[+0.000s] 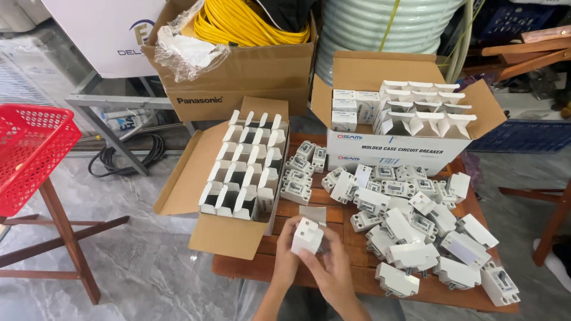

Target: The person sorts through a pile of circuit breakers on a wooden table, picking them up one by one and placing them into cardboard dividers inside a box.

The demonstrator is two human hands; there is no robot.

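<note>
Head view, looking down on a wooden worktop (357,261). Both hands meet at the near edge and share one small white carton (307,236). The left hand (285,252) wraps its left side with fingers pressed against the wall; the right hand (333,270) pinches its lower right corner between thumb and fingers. The grip of each hand is thus closed on the carton, which sits directly between the two, neither hand clearly nearer. Its long axis runs roughly up and away from the person, tilted slightly right, and a pale flap (313,214) stands open at its far end.

Just beyond and left of the carton lies an open cardboard box (223,235), partly overhanging the worktop edge, filled with rows of upright white cartons (244,172) whose flaps stand open. To the right, well apart from the hands, a loose heap of white circuit breakers (416,226) and more small cartons covers the worktop. At the far edge stands a second, printed box (392,148) with similar open cartons. Behind are a box of coiled yellow cable (238,27) and, at left, a red basket (30,148) on a wooden stand.
</note>
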